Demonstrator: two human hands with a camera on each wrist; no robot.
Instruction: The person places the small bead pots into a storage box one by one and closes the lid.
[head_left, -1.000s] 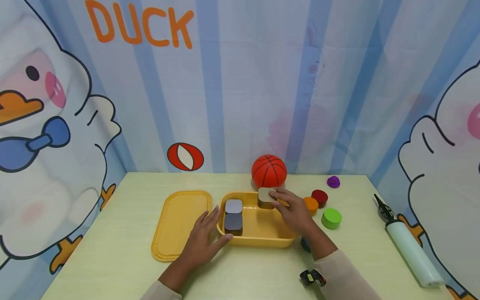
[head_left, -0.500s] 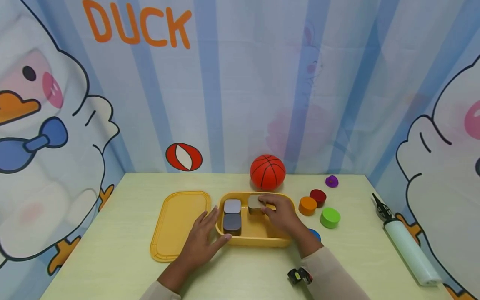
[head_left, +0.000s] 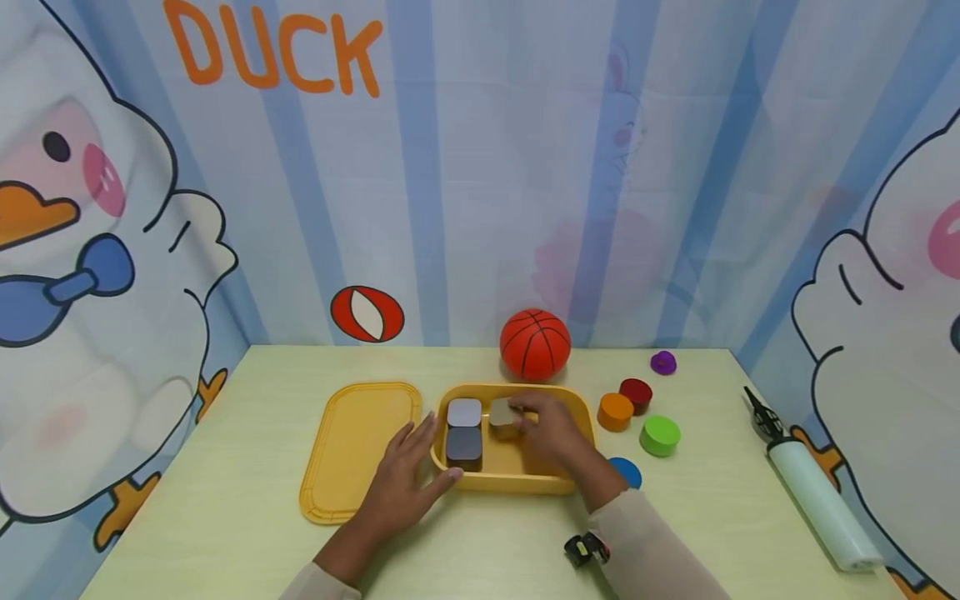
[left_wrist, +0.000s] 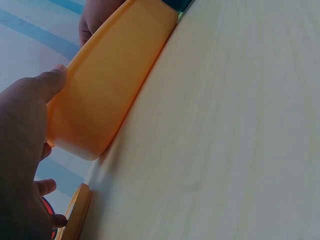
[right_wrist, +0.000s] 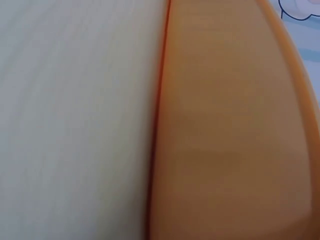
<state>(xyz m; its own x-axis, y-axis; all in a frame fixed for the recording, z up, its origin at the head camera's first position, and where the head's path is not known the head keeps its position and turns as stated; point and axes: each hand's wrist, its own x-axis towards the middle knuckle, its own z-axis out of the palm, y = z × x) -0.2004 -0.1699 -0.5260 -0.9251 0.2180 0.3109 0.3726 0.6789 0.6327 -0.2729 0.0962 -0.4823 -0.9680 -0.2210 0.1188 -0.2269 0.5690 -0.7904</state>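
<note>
Inside yellow box (head_left: 517, 483), beige block (head_left: 501, 413), in right grip (head_left: 553, 428)

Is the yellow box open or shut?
Open: the yellow box shows a dark gray block inside; the yellow lid lies beside it on the table.

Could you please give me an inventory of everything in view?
box: one, yellow, table centre
flat panel: one, yellow, left of box
blocks: two, lilac and grey, box's left end
held block: one, beige, within box outline
ball: one, red, behind box
round pieces: four, orange, dark red, green, blue, right of box
small piece: one, purple, table's far right
cylinder: one, pale green, black-tipped, table's right
table: one, pale yellow, below these
backdrop: one, blue-striped, behind table
device: one, black, by right cuff
sleeves: two, beige, bottom edge
left hand: one, bare, touching box
right hand: one, bare, pinching held block
</note>
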